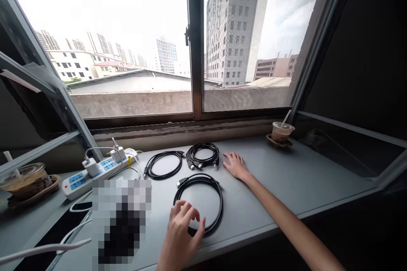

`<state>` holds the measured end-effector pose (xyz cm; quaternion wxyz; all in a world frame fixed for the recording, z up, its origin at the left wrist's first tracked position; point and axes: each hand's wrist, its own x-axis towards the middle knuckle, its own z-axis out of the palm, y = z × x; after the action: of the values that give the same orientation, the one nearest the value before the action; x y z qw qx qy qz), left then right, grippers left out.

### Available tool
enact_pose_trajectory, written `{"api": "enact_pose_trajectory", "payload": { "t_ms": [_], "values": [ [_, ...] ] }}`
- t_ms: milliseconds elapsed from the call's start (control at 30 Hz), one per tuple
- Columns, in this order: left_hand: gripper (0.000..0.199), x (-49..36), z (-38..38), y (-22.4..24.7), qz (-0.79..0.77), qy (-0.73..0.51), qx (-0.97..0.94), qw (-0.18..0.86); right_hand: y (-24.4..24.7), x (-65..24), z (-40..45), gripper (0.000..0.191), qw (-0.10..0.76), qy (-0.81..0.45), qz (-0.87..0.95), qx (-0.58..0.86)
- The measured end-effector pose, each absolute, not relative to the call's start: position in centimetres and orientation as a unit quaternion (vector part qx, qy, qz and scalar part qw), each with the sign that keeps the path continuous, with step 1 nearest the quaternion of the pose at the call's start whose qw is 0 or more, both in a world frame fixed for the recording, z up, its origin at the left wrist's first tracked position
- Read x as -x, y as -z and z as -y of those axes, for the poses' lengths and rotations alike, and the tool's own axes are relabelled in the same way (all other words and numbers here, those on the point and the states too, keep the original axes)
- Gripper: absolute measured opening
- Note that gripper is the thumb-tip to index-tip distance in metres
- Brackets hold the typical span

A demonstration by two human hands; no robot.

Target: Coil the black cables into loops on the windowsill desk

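Observation:
Three coils of black cable lie on the grey table. The nearest coil is a single ring with a connector at its upper left. My left hand is over that ring's lower left part, fingers curled and apart, with nothing visible held. Behind it lie a left coil and a thicker right coil with several connector ends at its front. Just right of the thicker coil, my right hand rests palm down on the table, its fingers spread and holding nothing.
A white power strip with chargers and white cables sits at the left. One drink cup stands at the far left, another cup at the back right. A blurred patch hides part of the table. Metal frames flank the window.

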<state>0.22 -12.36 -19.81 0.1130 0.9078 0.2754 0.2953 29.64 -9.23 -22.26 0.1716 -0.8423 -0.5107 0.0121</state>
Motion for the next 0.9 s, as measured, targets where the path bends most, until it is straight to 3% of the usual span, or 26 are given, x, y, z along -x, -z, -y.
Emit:
{"api": "enact_pose_trajectory", "payload": {
  "t_ms": [200, 433, 633, 767, 900],
  "values": [
    [0.023, -1.1, 12.8, 19.7, -0.232, -0.176, -0.946, 0.142, 22.3, -29.6, 9.2, 0.046, 0.189, -0.004, 0.51, 0.839],
    [0.034, -2.1, 11.6, 20.2, -0.162, -0.186, -0.961, 0.127, 22.6, -29.8, 8.9, 0.042, 0.231, 0.001, 0.499, 0.835],
    [0.033, -5.0, 11.2, 15.4, -0.292, -0.331, -0.83, 0.34, 22.7, -30.9, 9.0, 0.04, 0.309, -0.031, 0.481, 0.82],
    [0.028, -7.1, 10.1, 11.8, -0.225, -0.388, -0.723, 0.526, 21.8, -32.1, 9.3, 0.042, 0.409, -0.078, 0.449, 0.791],
    [0.038, -8.9, 9.8, 9.0, -0.187, -0.455, -0.624, 0.607, 18.8, -31.8, 9.2, 0.04, 0.494, -0.126, 0.462, 0.726]
  ]
}}
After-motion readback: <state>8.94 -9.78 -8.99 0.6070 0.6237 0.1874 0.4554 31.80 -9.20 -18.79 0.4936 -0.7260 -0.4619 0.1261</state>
